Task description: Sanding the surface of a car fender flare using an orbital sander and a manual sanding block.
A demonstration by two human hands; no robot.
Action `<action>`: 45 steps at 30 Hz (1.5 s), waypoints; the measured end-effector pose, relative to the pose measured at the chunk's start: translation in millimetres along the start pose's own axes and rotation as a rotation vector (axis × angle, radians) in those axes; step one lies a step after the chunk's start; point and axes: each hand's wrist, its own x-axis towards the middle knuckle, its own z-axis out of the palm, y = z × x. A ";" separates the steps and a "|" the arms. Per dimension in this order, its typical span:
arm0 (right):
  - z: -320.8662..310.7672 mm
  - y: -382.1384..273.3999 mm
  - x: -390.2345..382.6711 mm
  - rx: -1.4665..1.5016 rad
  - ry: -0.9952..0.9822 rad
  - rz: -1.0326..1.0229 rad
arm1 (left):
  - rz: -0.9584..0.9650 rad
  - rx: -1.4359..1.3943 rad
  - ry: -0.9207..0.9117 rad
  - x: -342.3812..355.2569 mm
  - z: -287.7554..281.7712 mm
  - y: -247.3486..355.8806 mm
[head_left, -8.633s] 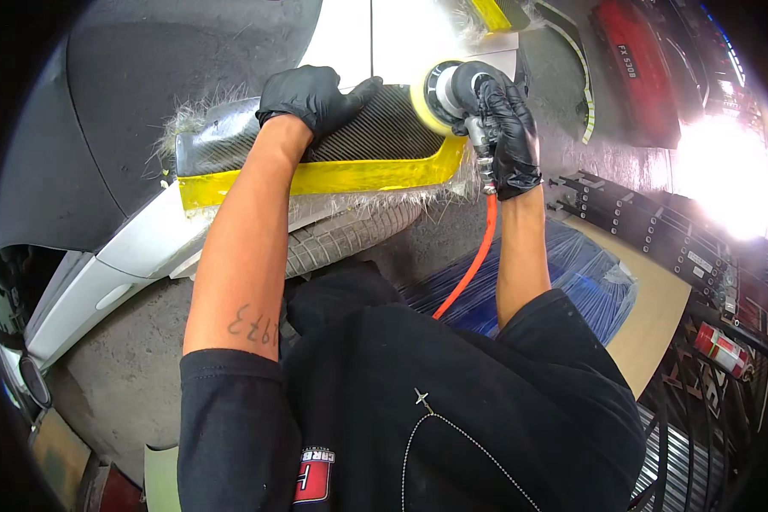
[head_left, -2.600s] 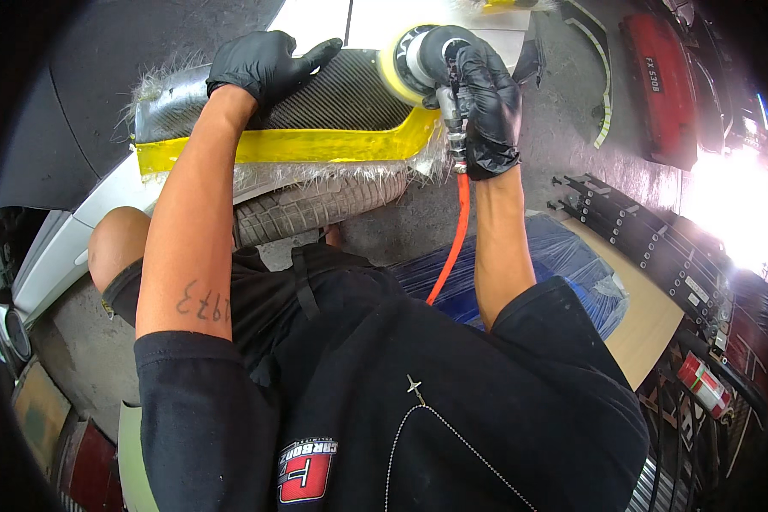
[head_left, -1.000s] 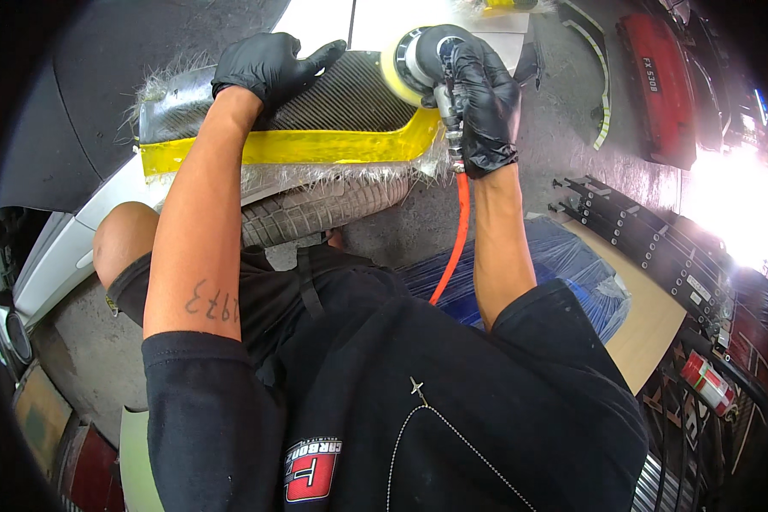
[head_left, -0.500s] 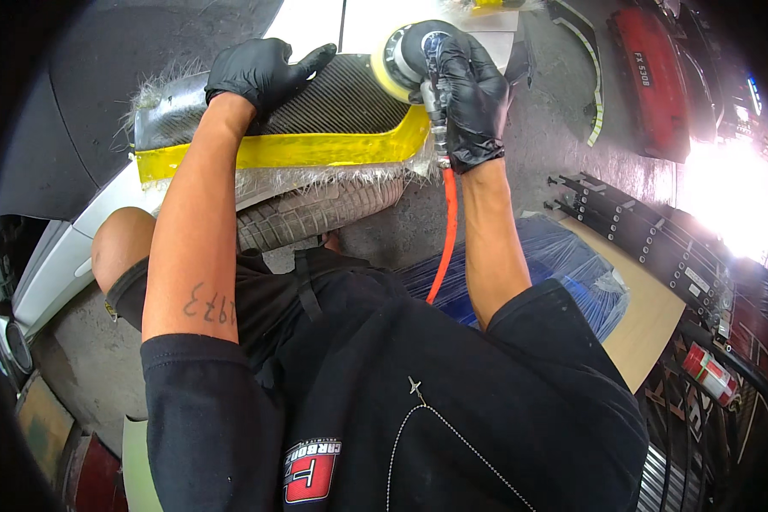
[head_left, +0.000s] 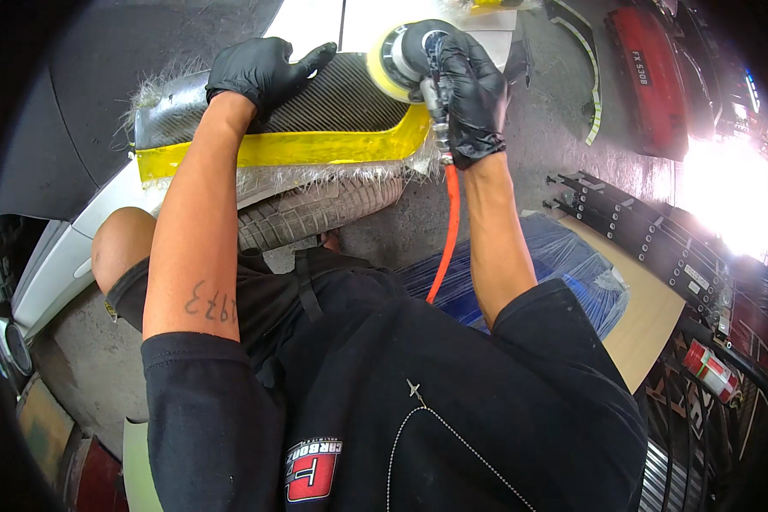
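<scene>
My left hand [head_left: 260,77], in a black glove, grips the far edge of a carbon-fibre panel [head_left: 341,107]. Its thumb points right, and its curled fingers are partly hidden. Yellow material [head_left: 316,151] runs along the panel's near edge, with frayed pale fibres sticking out around the rim. In my right hand [head_left: 472,98], also gloved in black, is an air sander [head_left: 398,58] with a round yellow-edged pad. That pad is tilted at the panel's right end; whether it touches the surface is hard to tell. An orange-red hose [head_left: 446,243] trails from the sander towards me.
A tyre [head_left: 328,209] lies below the panel. To the right are a blue plastic-wrapped object [head_left: 529,256], a tan board [head_left: 644,341] and a long black slotted part [head_left: 636,226]. A red car bumper [head_left: 648,94] stands at the far right, and a white car panel [head_left: 115,213] at left.
My right hand and the sander have shifted very slightly left along the panel. The left hand keeps its place.
</scene>
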 end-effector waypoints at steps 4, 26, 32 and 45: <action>1.7 -6.2 -2.5 0.087 0.027 0.025 | -0.021 -0.016 0.005 -2.7 -0.6 1.5; -23.3 -3.2 -2.8 0.042 -0.086 0.012 | -0.015 -0.017 0.039 1.4 7.7 -2.1; -25.2 1.5 -5.6 -0.030 -0.081 0.023 | 0.002 -0.006 0.016 0.7 7.2 -2.8; -28.2 4.3 -7.7 0.019 -0.103 0.106 | 0.011 0.001 0.019 -0.5 5.8 -1.5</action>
